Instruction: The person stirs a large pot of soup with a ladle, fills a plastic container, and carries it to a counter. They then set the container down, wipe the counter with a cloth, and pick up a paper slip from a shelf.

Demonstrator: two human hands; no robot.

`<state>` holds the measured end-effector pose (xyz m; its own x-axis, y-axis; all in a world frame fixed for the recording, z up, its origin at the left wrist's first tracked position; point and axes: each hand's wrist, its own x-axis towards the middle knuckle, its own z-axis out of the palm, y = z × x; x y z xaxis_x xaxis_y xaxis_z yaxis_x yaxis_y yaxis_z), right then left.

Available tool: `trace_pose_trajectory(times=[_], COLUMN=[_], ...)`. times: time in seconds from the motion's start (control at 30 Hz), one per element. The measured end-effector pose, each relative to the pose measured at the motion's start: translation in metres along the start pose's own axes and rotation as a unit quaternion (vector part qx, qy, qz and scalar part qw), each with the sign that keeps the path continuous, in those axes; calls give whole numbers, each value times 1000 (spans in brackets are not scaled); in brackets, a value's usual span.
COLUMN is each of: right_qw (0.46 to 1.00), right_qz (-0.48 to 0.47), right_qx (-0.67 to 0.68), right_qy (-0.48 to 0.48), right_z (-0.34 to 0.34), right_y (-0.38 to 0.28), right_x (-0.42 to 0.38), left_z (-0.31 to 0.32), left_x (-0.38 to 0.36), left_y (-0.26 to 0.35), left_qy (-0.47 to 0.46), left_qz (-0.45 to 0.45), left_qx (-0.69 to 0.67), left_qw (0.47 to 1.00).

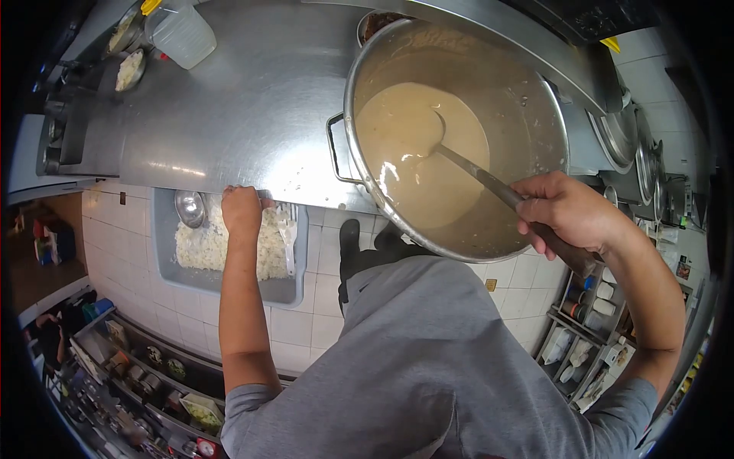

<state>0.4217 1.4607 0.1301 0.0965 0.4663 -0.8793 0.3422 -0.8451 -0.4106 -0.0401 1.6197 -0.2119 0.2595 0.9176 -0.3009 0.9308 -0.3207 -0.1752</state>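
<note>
A large metal pot (550,99) holds a pale, creamy liquid (413,130). My right hand (562,210) is closed around the handle of a long metal ladle (482,177), whose bowl end sits in the liquid. The fingers of my left hand (242,208) are bent over the front edge of the steel counter (229,92), left of the pot. Below that hand, a grey tub (294,291) holds white rice-like food (199,249), a metal bowl (189,208) and a white utensil (289,249).
A clear plastic container (182,37) and small bowls of pale food (130,70) stand at the counter's back left. Shelves (589,314) with containers are at lower right. A rack of food containers (153,371) is at lower left, near another person's arm (53,325).
</note>
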Motion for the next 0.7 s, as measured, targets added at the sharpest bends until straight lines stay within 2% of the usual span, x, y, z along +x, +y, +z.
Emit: trace_pose_trajectory(times=[0.1, 0.2, 0.53, 0.7], right_qw=[1000, 999, 993, 993], right_qz=[-10, -15, -6, -63], right_qx=[16, 38, 116, 96], right_qy=[-1, -10, -6, -35], right_z=[1, 0, 12, 15], right_y=[-1, 0, 17, 36], right_x=[8, 16, 41, 46], left_z=[-2, 14, 3, 3], left_x=[-2, 1, 2, 4], left_y=[1, -4, -2, -3], left_qy=[-13, 33, -6, -5], left_qz=[-6, -7, -2, 0], left_qx=[8, 33, 15, 9], left_qw=[1000, 999, 1000, 1000])
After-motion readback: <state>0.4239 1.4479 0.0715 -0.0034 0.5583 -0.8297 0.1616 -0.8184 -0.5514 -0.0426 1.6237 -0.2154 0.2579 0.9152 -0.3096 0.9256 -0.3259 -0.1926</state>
